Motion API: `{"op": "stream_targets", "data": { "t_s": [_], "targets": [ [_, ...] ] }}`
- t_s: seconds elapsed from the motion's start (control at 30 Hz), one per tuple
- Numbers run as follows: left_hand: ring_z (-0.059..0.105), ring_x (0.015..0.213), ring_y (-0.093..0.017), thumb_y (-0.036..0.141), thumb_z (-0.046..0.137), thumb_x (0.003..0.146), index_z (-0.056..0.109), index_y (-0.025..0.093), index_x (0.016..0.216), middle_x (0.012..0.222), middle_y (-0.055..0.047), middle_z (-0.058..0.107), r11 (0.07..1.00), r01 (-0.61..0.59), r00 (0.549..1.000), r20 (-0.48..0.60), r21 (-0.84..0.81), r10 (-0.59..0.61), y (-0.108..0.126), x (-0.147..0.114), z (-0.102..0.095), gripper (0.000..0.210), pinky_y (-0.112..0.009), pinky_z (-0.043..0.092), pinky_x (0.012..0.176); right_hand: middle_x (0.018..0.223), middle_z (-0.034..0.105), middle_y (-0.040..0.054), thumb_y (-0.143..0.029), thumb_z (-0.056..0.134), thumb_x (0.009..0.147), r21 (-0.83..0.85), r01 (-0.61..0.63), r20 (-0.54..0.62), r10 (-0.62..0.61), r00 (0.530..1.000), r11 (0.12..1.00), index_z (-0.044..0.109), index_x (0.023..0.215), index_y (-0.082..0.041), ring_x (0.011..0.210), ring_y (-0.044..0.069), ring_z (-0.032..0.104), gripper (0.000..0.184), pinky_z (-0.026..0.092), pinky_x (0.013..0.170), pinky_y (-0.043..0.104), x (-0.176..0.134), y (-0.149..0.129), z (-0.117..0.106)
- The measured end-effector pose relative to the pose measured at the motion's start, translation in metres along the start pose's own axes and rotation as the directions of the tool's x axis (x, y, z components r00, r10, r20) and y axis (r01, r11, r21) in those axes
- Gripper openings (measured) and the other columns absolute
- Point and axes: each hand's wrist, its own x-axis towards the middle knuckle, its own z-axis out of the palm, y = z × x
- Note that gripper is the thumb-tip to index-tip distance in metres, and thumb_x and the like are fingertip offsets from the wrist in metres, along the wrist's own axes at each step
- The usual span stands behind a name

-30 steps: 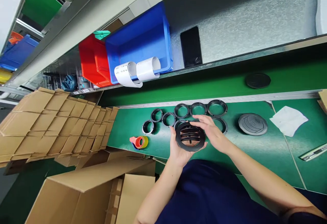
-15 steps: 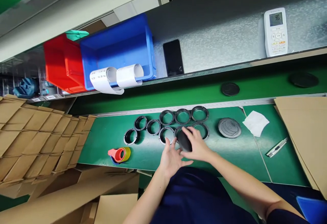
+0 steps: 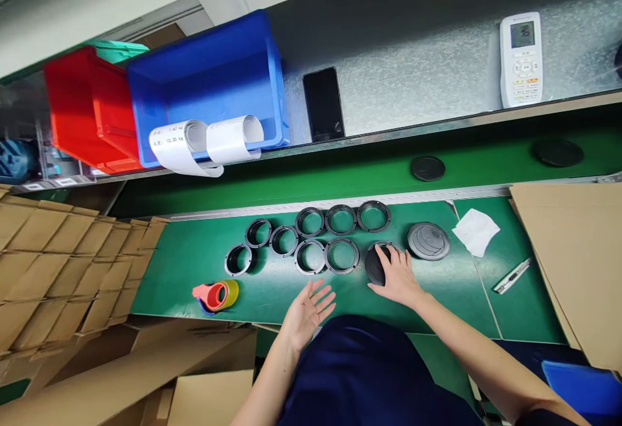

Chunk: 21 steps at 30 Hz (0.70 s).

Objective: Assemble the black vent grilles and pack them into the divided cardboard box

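Black disc [image 3: 373, 268], under right hand [image 3: 400, 277]; left hand [image 3: 305, 316] apart

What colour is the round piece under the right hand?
Black; the round piece shows best in the head view.

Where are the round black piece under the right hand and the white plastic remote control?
Round black piece [image 3: 374, 266], head view: its uncovered left part.
White plastic remote control [image 3: 523, 67], head view: its round button pad.

Carried the black disc [image 3: 374, 267] in the right hand [image 3: 399, 277] from the left hand [image 3: 305, 314] toward the right edge of the table [image 3: 189, 251].
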Motion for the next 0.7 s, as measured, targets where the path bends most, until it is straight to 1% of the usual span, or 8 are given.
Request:
{"op": "stream_targets", "data": {
  "t_s": [0.1, 0.2, 0.27, 0.37, 0.47, 0.53, 0.6, 0.7],
  "targets": [
    [0.061, 0.121, -0.03, 0.036, 0.051, 0.1, 0.054, 0.013, 0.129, 0.132, -0.017, 0.059, 1.0, 0.0, 0.999, -0.037, -0.013, 0.0, 0.001, 0.0, -0.005, 0.037, -0.043, 0.05, 0.104, 0.151, 0.027, 0.0241, -0.061, 0.066, 0.074, -0.017, -0.038, -0.083, 0.036, 0.996, 0.999, 0.022, 0.156, -0.016, 0.133, 0.046, 0.031, 0.104, 0.021, 0.111, 0.065, -0.002, 0.01, -0.002],
    [0.063, 0.116, -0.028, 0.032, 0.053, 0.1, 0.055, 0.013, 0.128, 0.129, -0.017, 0.061, 1.0, 0.004, 0.998, -0.059, -0.015, -0.004, 0.002, 0.0, -0.006, 0.034, -0.042, 0.052, 0.102, 0.153, 0.023, 0.0246, -0.06, 0.066, 0.075, -0.065, -0.056, -0.137, 0.046, 0.99, 0.996, 0.021, 0.156, -0.015, 0.134, 0.047, 0.03, 0.103, 0.017, 0.112, 0.067, 0.003, 0.013, -0.002],
    [0.065, 0.113, -0.027, 0.03, 0.053, 0.099, 0.056, 0.013, 0.127, 0.128, -0.016, 0.062, 1.0, -0.001, 0.998, -0.059, -0.016, 0.0, 0.003, 0.001, -0.005, 0.033, -0.041, 0.053, 0.1, 0.153, 0.023, 0.0252, -0.06, 0.066, 0.076, -0.095, -0.076, -0.155, 0.061, 0.986, 0.993, 0.021, 0.156, -0.014, 0.135, 0.047, 0.03, 0.103, 0.017, 0.112, 0.067, 0.006, 0.015, 0.001],
    [0.065, 0.111, -0.026, 0.027, 0.054, 0.099, 0.058, 0.012, 0.125, 0.128, -0.016, 0.062, 1.0, 0.0, 0.999, -0.052, -0.017, 0.0, 0.004, 0.002, -0.003, 0.031, -0.039, 0.054, 0.098, 0.155, 0.023, 0.027, -0.065, 0.064, 0.079, -0.13, -0.1, -0.166, 0.078, 0.983, 0.986, 0.021, 0.156, -0.011, 0.138, 0.047, 0.029, 0.104, 0.017, 0.113, 0.066, 0.006, 0.019, 0.01],
    [0.065, 0.111, -0.026, 0.025, 0.054, 0.098, 0.059, 0.012, 0.124, 0.13, -0.016, 0.062, 1.0, 0.015, 0.998, -0.063, -0.009, -0.015, 0.005, 0.004, 0.0, 0.03, -0.037, 0.055, 0.096, 0.158, 0.015, 0.0293, -0.069, 0.061, 0.082, -0.151, -0.058, -0.146, 0.036, 0.989, 0.987, 0.02, 0.156, -0.007, 0.143, 0.047, 0.022, 0.105, 0.014, 0.116, 0.065, 0.004, 0.02, 0.015],
    [0.065, 0.111, -0.026, 0.023, 0.054, 0.097, 0.06, 0.011, 0.123, 0.131, -0.016, 0.061, 1.0, 0.018, 0.997, -0.07, -0.003, -0.018, 0.005, 0.005, 0.002, 0.028, -0.036, 0.055, 0.095, 0.16, 0.008, 0.0292, -0.068, 0.056, 0.087, -0.133, -0.016, -0.14, -0.003, 0.99, 0.991, 0.017, 0.156, -0.005, 0.147, 0.045, 0.015, 0.102, 0.013, 0.117, 0.064, 0.006, 0.016, 0.012],
    [0.065, 0.113, -0.026, 0.022, 0.054, 0.097, 0.06, 0.011, 0.122, 0.133, -0.016, 0.061, 1.0, 0.022, 0.997, -0.071, -0.006, -0.022, 0.007, 0.007, 0.002, 0.028, -0.036, 0.055, 0.096, 0.162, 0.005, 0.0264, -0.065, 0.047, 0.093, -0.088, 0.006, -0.16, -0.02, 0.987, 0.996, 0.013, 0.158, -0.005, 0.149, 0.041, 0.011, 0.095, 0.013, 0.118, 0.063, 0.01, 0.009, 0.002],
    [0.063, 0.118, -0.027, 0.021, 0.053, 0.097, 0.061, 0.012, 0.122, 0.135, -0.016, 0.06, 0.999, 0.035, 0.997, -0.076, 0.0, -0.035, 0.01, 0.01, -0.001, 0.028, -0.037, 0.054, 0.1, 0.164, 0.004, 0.0214, -0.053, 0.038, 0.101, -0.013, -0.024, -0.204, 0.021, 0.979, 1.0, 0.006, 0.159, -0.006, 0.151, 0.037, 0.007, 0.081, 0.015, 0.12, 0.061, 0.017, 0.0, -0.011]
  ]
}}
